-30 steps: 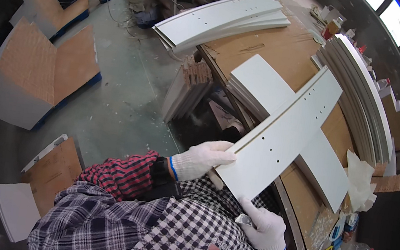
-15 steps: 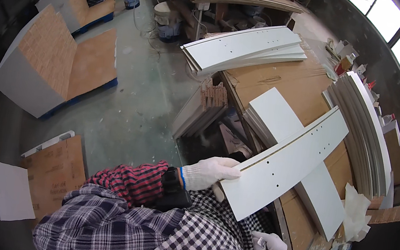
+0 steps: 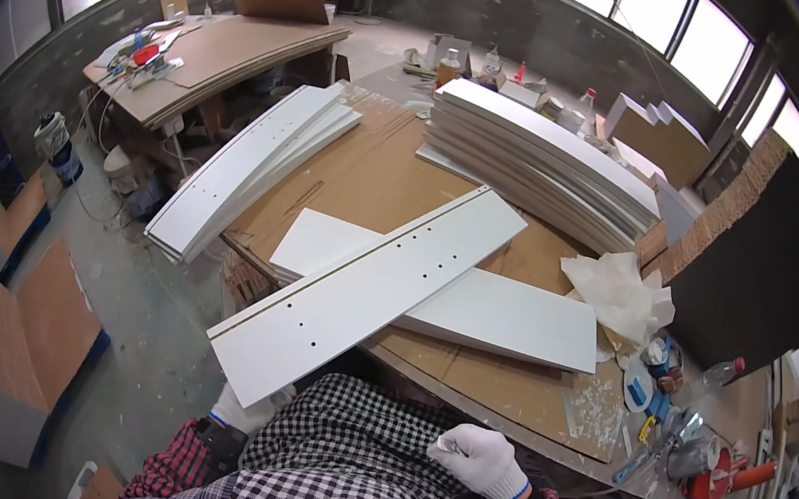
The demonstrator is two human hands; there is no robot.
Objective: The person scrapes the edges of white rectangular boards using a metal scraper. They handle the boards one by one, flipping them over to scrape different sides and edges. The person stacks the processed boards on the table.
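A long white panel (image 3: pixel 369 291) with several small dark holes and a groove along one long edge lies slantwise across a stack of white panels (image 3: pixel 522 316) on the bench. Its near left end juts past the bench edge toward me. At that end, my left hand (image 3: pixel 247 409) in a white knit glove grips the panel from below, its fingers partly hidden under the board. Over my lap, my gloved right hand (image 3: pixel 483 460) is closed, apart from the panel. Something small and pale shows at its fingertips, too small to name.
Curved drilled panels (image 3: pixel 260 160) lie at the bench's far left, a tall stack of white panels (image 3: pixel 541 167) at the back. Crumpled paper (image 3: pixel 621 294), a clear bottle (image 3: pixel 721 375) and an orange-red tool (image 3: pixel 733 478) lie right. A dark upright board (image 3: pixel 752 256) stands behind.
The view has swung to the right and up. My left hand has shifted from the panel's grooved edge to beneath its near end. My right hand stays closed over my lap.
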